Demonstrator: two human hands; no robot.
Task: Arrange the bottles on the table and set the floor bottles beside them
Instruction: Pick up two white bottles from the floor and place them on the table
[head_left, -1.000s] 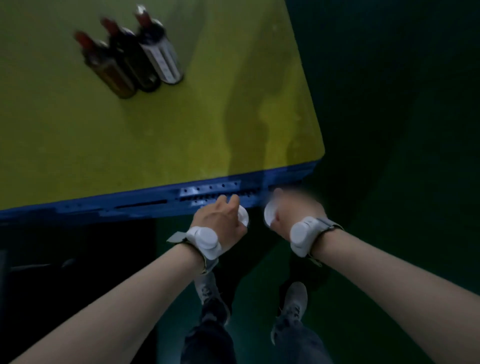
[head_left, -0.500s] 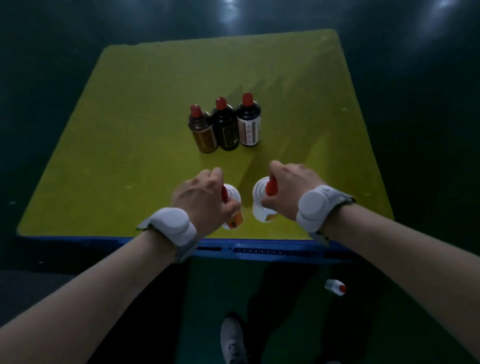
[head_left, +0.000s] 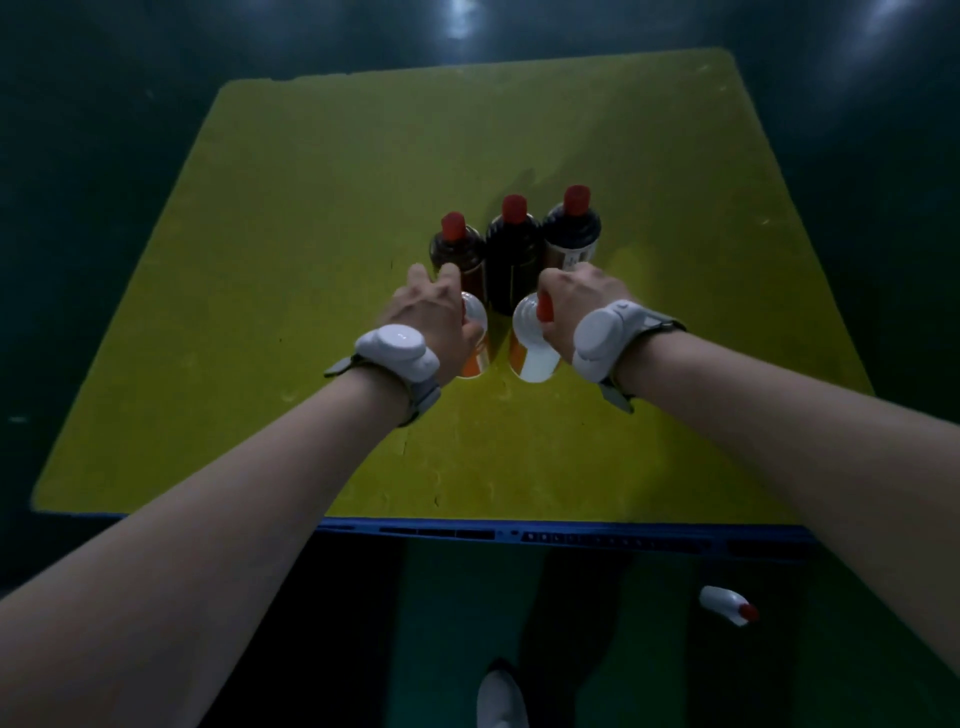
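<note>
both grips (head_left: 434, 317) (head_left: 576, 306) atop white bottles (head_left: 530, 343)

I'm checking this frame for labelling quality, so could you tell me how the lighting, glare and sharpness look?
Head view: dim overall, with the yellow table the brightest area; glare spots on the floor at the top; wide-angle bending of the table edges; left hand and right hand slightly soft; the dark bottles lose label detail; the floor bottle is visible but murky.

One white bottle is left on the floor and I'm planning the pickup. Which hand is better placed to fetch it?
Right, probably. The floor bottle lies on the person's right, nearer the right hand. Both hands hold white bottles, the left hand being farther.
</note>
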